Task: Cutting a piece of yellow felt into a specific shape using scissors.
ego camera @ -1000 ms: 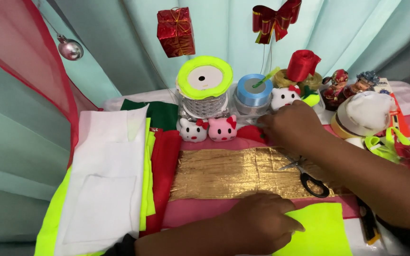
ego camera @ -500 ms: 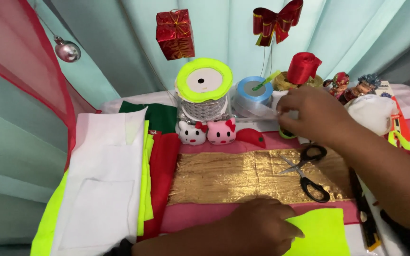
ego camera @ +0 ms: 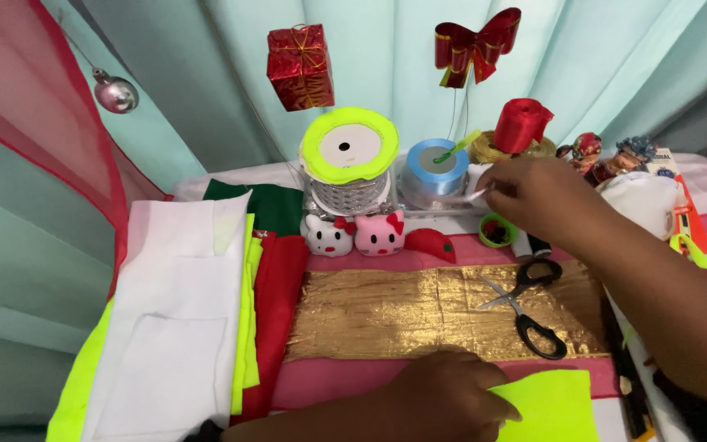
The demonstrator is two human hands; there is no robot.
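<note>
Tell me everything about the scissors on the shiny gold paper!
The scissors have black, plastic-looking loop handles and thin silver metal blades. They lie flat and open, the blades spread in a narrow V pointing left. One handle sits near the top edge of the crinkly gold sheet, the other lower down to the right. Only the gold sheet touches them; neither hand does. The right hand hovers above them, farther back.

- The left hand (ego camera: 443,397) is laid flat, palm down, fingers curled, low in view.
- The right hand (ego camera: 533,196) is stretched forward, fingertips pinched together.
</note>
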